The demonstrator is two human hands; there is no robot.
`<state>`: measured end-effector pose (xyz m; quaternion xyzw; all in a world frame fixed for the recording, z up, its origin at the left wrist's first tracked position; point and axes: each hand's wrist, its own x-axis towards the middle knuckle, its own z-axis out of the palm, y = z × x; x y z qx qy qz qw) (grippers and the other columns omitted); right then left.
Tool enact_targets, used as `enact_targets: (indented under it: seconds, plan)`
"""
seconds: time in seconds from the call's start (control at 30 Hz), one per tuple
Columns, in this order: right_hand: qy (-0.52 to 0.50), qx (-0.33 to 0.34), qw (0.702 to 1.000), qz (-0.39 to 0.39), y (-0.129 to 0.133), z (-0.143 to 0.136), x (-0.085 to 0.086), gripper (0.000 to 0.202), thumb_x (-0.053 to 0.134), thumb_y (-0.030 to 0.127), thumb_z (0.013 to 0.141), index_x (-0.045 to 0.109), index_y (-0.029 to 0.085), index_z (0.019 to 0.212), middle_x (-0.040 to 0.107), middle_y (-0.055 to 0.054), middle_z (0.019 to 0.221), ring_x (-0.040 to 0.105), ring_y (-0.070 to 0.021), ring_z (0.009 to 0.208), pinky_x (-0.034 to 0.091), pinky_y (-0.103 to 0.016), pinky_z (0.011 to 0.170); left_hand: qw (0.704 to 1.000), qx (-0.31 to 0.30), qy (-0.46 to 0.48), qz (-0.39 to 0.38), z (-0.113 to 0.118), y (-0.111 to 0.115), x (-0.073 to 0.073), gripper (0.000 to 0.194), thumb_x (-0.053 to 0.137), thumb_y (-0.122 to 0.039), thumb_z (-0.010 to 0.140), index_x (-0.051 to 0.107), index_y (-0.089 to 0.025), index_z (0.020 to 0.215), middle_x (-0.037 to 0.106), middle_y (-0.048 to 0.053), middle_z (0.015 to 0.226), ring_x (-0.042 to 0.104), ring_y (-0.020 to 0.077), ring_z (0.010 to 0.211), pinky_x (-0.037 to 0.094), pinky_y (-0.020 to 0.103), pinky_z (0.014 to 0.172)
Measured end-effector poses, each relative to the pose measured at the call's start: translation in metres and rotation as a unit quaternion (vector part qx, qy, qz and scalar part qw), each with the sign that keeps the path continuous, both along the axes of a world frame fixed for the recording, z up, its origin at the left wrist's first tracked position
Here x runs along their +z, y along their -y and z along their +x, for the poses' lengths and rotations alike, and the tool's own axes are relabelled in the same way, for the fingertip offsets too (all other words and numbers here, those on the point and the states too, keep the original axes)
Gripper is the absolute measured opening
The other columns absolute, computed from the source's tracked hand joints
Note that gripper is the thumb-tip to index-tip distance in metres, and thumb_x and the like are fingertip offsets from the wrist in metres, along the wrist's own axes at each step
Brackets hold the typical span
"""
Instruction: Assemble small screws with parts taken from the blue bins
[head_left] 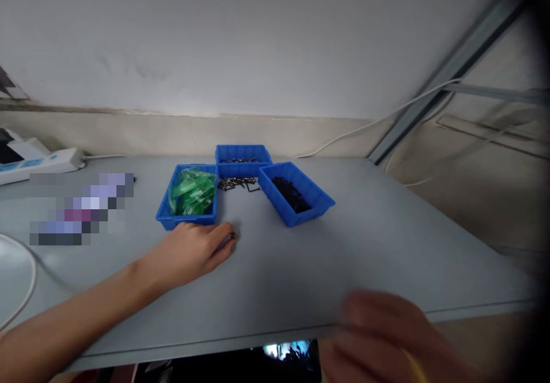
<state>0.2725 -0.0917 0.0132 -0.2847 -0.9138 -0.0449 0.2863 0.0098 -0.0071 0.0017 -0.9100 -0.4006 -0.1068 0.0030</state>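
Against a pale wall (pixel 258 56) stands a grey tabletop (pixel 365 251) carrying three blue plastic bins: the left bin (pixel 169 221) holds green plastic packets (pixel 193 194), the back bin (pixel 238 169) holds small metal screws, and the right bin (pixel 296 218) holds black pieces (pixel 292 194). Loose screws (pixel 236 183) lie just in front of the back bin. Your left hand (pixel 191 254) is beside the left bin's front corner, its fingers (pixel 220 235) closed on a small metal piece (pixel 233 235), probably a screw, low over the tabletop. Your right hand (pixel 384 334) is blurred near the front edge; whether its fingers are open or gripping, you cannot tell from here. For a sure hold, a light fingertip pinch should serve best, with the piece's end exposed; too hard a squeeze could make it twist or spring out. Held low, a dropped piece would roll less.
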Motion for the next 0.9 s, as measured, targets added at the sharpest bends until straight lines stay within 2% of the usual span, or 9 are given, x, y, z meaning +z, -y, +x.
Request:
enact_targets:
  seconds: [0.03,0.07,0.13,0.2,0.3,0.37,0.43,0.67,0.9]
  plan:
    - [0.002,0.03,0.999,0.033,-0.018,-0.016,0.013,0.023,0.036,0.026,0.088,0.059,0.024,0.084,0.059,0.0,0.062,0.052,-0.014,0.06,0.041,-0.028,0.059,1.0,0.001,0.002,0.002,-0.001,0.0,0.0,0.022,0.037,-0.03,0.09,0.054,-0.017,0.095,0.062,0.0,0.066,0.061,0.0153,0.057,0.042,0.024,0.05]
    - [0.034,0.018,0.999,0.018,-0.036,-0.031,0.022,0.022,0.037,0.024,0.088,0.058,0.021,0.084,0.059,-0.001,0.065,0.052,-0.0136,0.06,0.039,-0.027,0.057,1.0,0.004,0.003,0.007,-0.001,0.0,0.001,0.022,0.037,-0.03,0.089,0.054,-0.016,0.091,0.062,0.0,0.065,0.06,0.0151,0.056,0.041,0.024,0.048]
    - [0.082,-0.005,0.996,-0.032,-0.069,-0.058,0.028,0.024,0.034,0.025,0.09,0.056,0.016,0.088,0.06,-0.003,0.069,0.054,-0.014,0.063,0.036,-0.026,0.055,1.0,0.004,0.008,0.025,-0.002,0.0,0.002,0.023,0.036,-0.03,0.089,0.053,-0.015,0.082,0.06,0.001,0.061,0.059,0.0148,0.052,0.038,0.024,0.045]
    - [0.134,-0.027,0.989,-0.059,-0.094,-0.075,0.022,0.023,0.033,0.025,0.09,0.053,0.015,0.095,0.061,-0.004,0.073,0.055,-0.0142,0.063,0.033,-0.026,0.052,0.999,0.003,0.014,0.043,-0.003,0.0,0.002,0.022,0.037,-0.028,0.087,0.051,-0.015,0.077,0.059,0.0,0.057,0.056,0.0141,0.048,0.036,0.024,0.043]
    - [0.169,-0.096,0.977,-0.083,-0.114,-0.084,0.004,0.021,0.032,0.02,0.09,0.049,0.013,0.097,0.06,-0.005,0.069,0.053,-0.0142,0.055,0.024,-0.027,0.046,0.998,-0.003,0.024,0.051,-0.004,0.0,0.003,0.02,0.037,-0.026,0.085,0.052,-0.016,0.078,0.058,-0.001,0.057,0.055,0.0129,0.046,0.035,0.024,0.043]
    - [0.171,-0.093,0.974,-0.112,-0.118,-0.084,-0.006,0.021,0.031,0.021,0.09,0.05,0.013,0.091,0.06,-0.005,0.068,0.052,-0.0141,0.054,0.023,-0.027,0.046,0.998,-0.001,0.031,0.055,-0.004,-0.001,0.002,0.02,0.037,-0.025,0.086,0.054,-0.015,0.08,0.058,-0.001,0.057,0.055,0.0128,0.047,0.036,0.024,0.044]
    - [0.162,-0.059,0.973,-0.151,-0.119,-0.082,-0.01,0.022,0.03,0.021,0.091,0.05,0.015,0.085,0.06,-0.004,0.069,0.053,-0.0135,0.058,0.026,-0.026,0.049,0.998,0.007,0.034,0.057,-0.003,-0.001,0.002,0.022,0.036,-0.026,0.087,0.055,-0.015,0.083,0.058,-0.001,0.057,0.055,0.0128,0.047,0.037,0.024,0.045]
    - [0.118,0.045,0.964,-0.236,-0.119,-0.076,-0.01,0.022,0.032,0.022,0.091,0.05,0.016,0.081,0.061,-0.002,0.076,0.052,-0.0116,0.064,0.03,-0.025,0.057,0.998,0.019,0.017,0.049,-0.003,-0.002,0.001,0.027,0.034,-0.03,0.089,0.055,-0.014,0.089,0.06,0.001,0.061,0.058,0.0141,0.053,0.039,0.024,0.046]
    - [0.101,0.028,0.966,-0.238,-0.121,-0.073,-0.011,0.021,0.034,0.025,0.09,0.049,0.017,0.078,0.056,0.0,0.067,0.048,-0.011,0.06,0.025,-0.025,0.054,0.999,0.032,-0.006,0.034,-0.003,-0.004,-0.003,0.024,0.035,-0.03,0.089,0.053,-0.015,0.092,0.059,0.0,0.062,0.059,0.015,0.054,0.038,0.025,0.047]
